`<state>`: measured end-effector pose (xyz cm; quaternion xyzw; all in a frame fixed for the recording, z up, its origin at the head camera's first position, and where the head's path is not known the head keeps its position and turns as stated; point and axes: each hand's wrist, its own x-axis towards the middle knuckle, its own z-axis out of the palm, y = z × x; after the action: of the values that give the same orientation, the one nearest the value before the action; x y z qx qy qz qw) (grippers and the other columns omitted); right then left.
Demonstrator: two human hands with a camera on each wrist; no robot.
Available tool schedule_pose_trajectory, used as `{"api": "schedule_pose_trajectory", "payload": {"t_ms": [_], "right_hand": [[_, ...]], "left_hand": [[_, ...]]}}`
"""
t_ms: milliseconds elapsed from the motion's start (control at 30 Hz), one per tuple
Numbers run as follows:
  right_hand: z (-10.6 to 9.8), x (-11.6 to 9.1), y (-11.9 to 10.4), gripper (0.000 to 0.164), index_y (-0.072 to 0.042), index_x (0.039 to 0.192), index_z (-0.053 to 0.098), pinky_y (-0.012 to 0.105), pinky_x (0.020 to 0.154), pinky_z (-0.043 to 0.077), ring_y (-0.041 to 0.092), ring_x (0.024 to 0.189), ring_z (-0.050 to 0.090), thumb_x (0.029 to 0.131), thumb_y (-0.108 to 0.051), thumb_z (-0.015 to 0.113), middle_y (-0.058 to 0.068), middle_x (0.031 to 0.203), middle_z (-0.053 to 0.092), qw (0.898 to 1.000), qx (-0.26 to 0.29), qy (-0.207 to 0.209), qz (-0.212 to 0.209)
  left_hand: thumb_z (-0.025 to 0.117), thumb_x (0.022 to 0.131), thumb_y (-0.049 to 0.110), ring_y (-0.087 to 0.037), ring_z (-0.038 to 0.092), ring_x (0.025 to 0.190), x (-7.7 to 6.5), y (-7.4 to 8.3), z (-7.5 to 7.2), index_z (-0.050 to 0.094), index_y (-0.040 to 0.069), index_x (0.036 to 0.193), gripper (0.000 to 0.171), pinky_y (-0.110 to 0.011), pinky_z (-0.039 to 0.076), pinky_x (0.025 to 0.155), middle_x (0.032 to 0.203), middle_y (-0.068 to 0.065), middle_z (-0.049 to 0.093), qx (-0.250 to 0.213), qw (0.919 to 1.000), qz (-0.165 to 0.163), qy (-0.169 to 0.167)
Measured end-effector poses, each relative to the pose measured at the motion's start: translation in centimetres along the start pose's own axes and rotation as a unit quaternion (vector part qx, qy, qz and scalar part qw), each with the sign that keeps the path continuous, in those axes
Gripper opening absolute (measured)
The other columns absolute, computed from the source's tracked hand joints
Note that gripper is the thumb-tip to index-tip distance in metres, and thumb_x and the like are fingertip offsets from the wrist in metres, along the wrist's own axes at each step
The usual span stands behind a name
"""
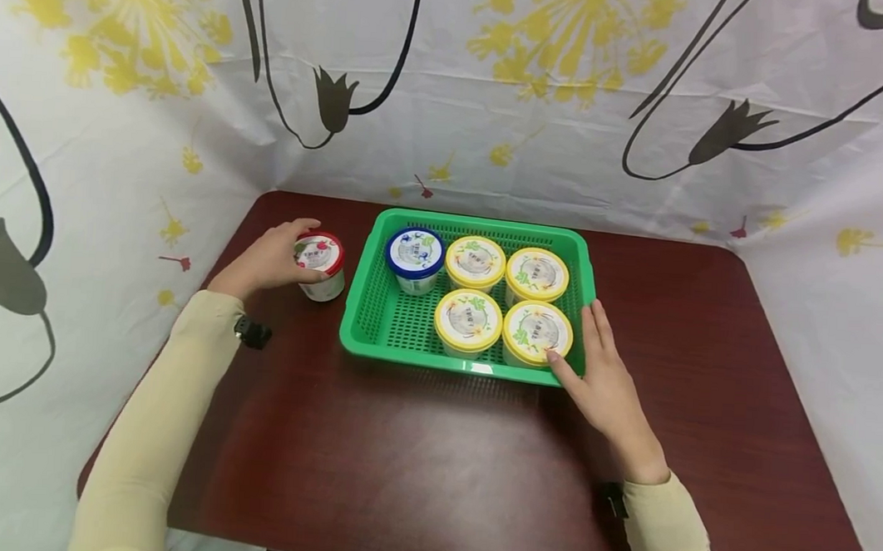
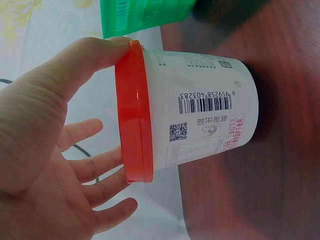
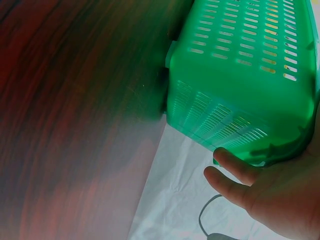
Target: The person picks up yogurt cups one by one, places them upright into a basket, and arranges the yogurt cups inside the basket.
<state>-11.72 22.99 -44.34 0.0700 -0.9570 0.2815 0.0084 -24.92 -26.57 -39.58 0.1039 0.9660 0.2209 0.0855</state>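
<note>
Red-lidded and standing on the dark table just left of the green basket, the yogurt cup could tip in the left hand, whose fingers only loosely curl around it, while the right hand rests straight-fingered against the basket's corner.

Free slot in basket, front-left.

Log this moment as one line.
left hand: grips red-lid cup on table | right hand: open against green basket | basket: five cups
</note>
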Motion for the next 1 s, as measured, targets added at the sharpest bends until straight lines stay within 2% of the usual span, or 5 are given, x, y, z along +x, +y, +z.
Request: {"api": "schedule_pose_trajectory", "payload": {"t_ms": [200,467,567,800,1000], "right_hand": [[-0.2,-0.1,0.0,0.089,-0.008,0.16,0.002,0.068,0.097,0.043,0.048,0.141,0.036,0.099,-0.052,0.05,0.009,0.169,-0.004,1.0,0.0,0.003,0.001],[0.0,0.0,-0.1,0.089,-0.007,0.16,0.003,0.068,0.097,0.043,0.048,0.141,0.037,0.099,-0.052,0.05,0.008,0.169,-0.005,1.0,0.004,0.001,-0.003],[0.1,0.1,0.0,0.089,-0.008,0.16,0.003,0.068,0.097,0.043,0.048,0.142,0.036,0.099,-0.052,0.05,0.008,0.169,-0.004,1.0,0.004,0.003,-0.003],[0.2,0.1,0.1,0.089,-0.009,0.16,0.002,0.068,0.098,0.042,0.048,0.141,0.037,0.099,-0.053,0.05,0.006,0.169,-0.005,1.0,0.003,-0.001,-0.002],[0.1,0.1,0.1,0.089,-0.009,0.16,0.002,0.068,0.098,0.042,0.048,0.141,0.036,0.099,-0.053,0.05,0.006,0.169,-0.006,1.0,0.003,0.001,-0.003]], "left_hand": [[0.079,0.08,0.038,-0.037,0.044,0.124,-0.9,0.0,-1.0,0.033,0.01,0.152,0.09,-0.059,0.045,0.1,0.14,-0.019,0.049,0.004,0.9998,-0.003,0.021],[0.082,0.078,0.038,-0.035,0.049,0.116,-2.7,3.5,-5.2,0.04,0.007,0.148,0.088,-0.055,0.045,0.098,0.136,-0.019,0.052,0.009,0.9965,0.044,0.07],[0.083,0.077,0.039,-0.032,0.051,0.112,-3.4,4.6,-6.2,0.042,0.008,0.147,0.087,-0.052,0.045,0.095,0.133,-0.016,0.055,0.009,0.9954,0.054,0.078],[0.082,0.076,0.044,-0.03,0.054,0.109,-3.7,5.8,-6.3,0.044,0.011,0.147,0.087,-0.048,0.047,0.091,0.131,-0.013,0.059,0.026,0.9956,0.055,0.071],[0.082,0.076,0.045,-0.027,0.051,0.114,-3.1,7.5,-5.9,0.047,0.017,0.146,0.083,-0.047,0.047,0.093,0.136,-0.008,0.057,0.018,0.9938,0.083,0.071]]}}
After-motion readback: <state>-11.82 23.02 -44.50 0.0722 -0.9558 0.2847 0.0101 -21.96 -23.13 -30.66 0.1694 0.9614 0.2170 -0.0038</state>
